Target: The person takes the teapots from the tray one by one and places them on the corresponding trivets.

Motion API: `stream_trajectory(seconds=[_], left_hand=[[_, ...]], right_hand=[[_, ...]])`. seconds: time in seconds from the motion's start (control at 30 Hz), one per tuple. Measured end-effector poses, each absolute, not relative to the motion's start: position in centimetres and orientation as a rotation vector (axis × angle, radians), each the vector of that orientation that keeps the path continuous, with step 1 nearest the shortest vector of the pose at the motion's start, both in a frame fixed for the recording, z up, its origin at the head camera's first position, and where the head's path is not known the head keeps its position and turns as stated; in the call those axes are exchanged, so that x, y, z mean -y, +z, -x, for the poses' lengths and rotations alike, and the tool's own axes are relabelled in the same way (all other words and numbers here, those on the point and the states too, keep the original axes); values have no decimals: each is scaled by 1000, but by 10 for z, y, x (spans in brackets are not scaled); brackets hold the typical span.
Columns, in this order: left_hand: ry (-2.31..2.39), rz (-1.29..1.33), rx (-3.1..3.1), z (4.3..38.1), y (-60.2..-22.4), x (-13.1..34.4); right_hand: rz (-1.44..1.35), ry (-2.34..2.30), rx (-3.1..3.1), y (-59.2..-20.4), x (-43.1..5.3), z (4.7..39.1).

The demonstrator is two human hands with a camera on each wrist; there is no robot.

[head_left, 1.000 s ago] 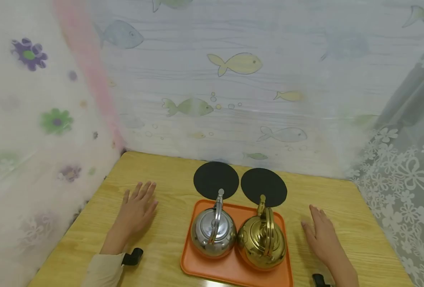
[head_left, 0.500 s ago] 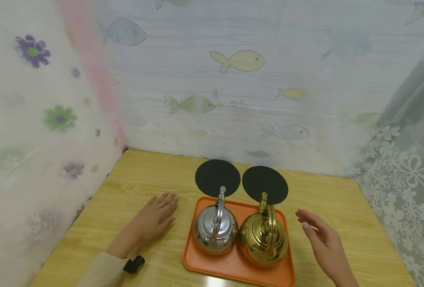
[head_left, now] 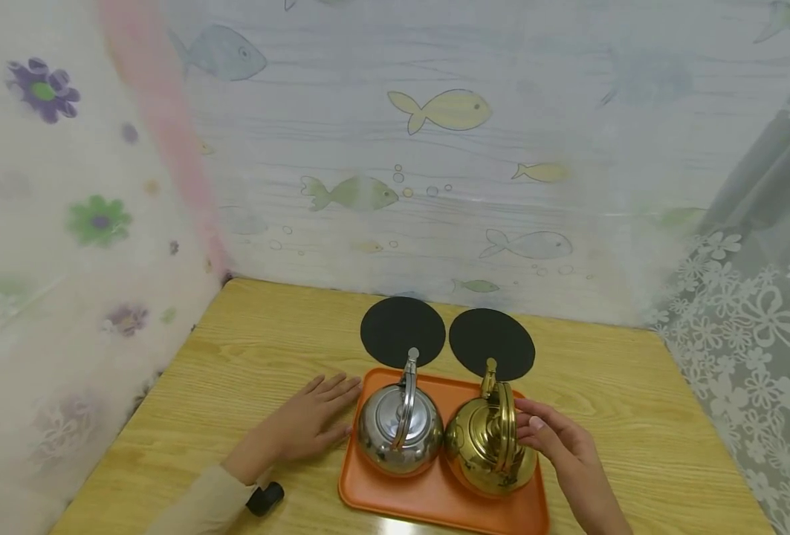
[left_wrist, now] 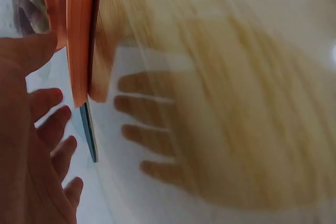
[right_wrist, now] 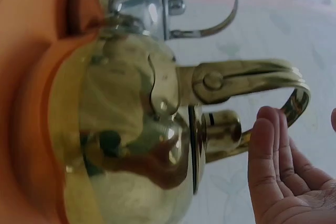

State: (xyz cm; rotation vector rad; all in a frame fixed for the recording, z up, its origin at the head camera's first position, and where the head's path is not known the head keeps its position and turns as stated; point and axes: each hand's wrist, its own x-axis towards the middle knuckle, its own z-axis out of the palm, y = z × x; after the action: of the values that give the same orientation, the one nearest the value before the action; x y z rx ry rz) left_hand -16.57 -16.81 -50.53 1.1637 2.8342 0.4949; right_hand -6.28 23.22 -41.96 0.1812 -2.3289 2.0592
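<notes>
A silver kettle (head_left: pixel 386 438) and a gold kettle (head_left: pixel 468 446) stand side by side on an orange tray (head_left: pixel 428 505). My right hand (head_left: pixel 565 446) has come up to the gold kettle's raised handle (right_wrist: pixel 247 74). In the right wrist view the fingers (right_wrist: pixel 265 145) are fairly straight beside the handle loop, not wrapped round it; whether they touch it I cannot tell. At the tray's left edge is my left hand (head_left: pixel 308 423), palm down with fingers extended. The left wrist view shows that hand (left_wrist: pixel 37 129) close to the tray's rim (left_wrist: pixel 79 35), holding nothing.
Two black round mats (head_left: pixel 403 332) (head_left: pixel 491 343) lie behind the tray on the wooden table (head_left: pixel 267 327). The kettle spouts point toward them. A fish-patterned curtain (head_left: pixel 368 148) hangs along the table's back edge, and a lace curtain (head_left: pixel 756 371) hangs at the right.
Both hands have moved inward. The left hand has slid right to the tray's left edge; the right hand has gone left to the gold kettle's handle. The kettles have stayed put.
</notes>
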Motion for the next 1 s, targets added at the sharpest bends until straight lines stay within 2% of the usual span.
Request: stream_trajectory(seconds=[0.37, 0.73, 1.0], left_hand=[[566, -1134, -2790, 169, -511, 161], [770, -1109, -2787, 168, -524, 157], [981, -1028, -2752, 167, -530, 155]], right_hand=[[-90, 2356, 2218, -420, -229, 67], [120, 2285, 2347, -413, -223, 73], [37, 2275, 2398, -412, -223, 77]])
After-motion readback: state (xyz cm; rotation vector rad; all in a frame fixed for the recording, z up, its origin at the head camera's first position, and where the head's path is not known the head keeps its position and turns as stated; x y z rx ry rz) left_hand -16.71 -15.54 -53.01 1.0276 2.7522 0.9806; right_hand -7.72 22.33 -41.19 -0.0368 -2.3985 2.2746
